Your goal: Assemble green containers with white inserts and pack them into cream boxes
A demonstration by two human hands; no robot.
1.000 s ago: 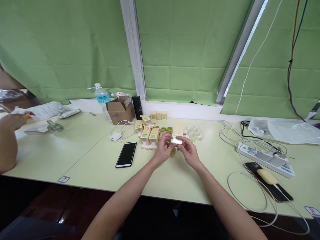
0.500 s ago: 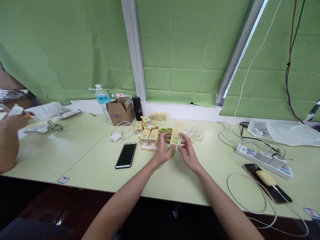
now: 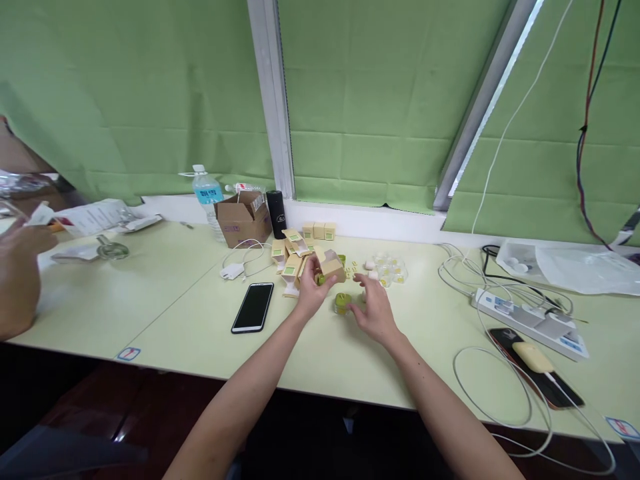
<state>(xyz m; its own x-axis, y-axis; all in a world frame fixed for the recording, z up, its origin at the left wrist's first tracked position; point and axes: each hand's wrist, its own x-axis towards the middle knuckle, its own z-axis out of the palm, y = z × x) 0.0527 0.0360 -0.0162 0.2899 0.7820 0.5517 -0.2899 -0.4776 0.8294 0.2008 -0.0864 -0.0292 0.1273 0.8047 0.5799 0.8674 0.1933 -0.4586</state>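
My left hand (image 3: 313, 293) is closed on a small open tan carton (image 3: 332, 267), its flap raised and its pale inside showing. My right hand (image 3: 375, 310) has its fingers apart, the thumb close to a small clear jar with green in it (image 3: 343, 303) that stands on the table; I cannot tell whether they touch. Behind the hands lie small yellow pieces (image 3: 352, 269) and a cluster of clear round containers with yellow bits (image 3: 390, 269). More tan cartons with green labels (image 3: 291, 268) are heaped left of my left hand, partly hidden by it.
A phone (image 3: 253, 307) lies left of my forearms. Behind it are a white charger (image 3: 232, 271), a brown cardboard box (image 3: 243, 223), a black cylinder (image 3: 276, 215) and a water bottle (image 3: 207, 195). Cables and a power strip (image 3: 530, 323) lie right. Another person's hand (image 3: 23, 267) is far left.
My hands have moved apart. The carton, earlier between both hands, has shifted left and tilted in my left hand. My right hand has let go of it and is beside the jar.
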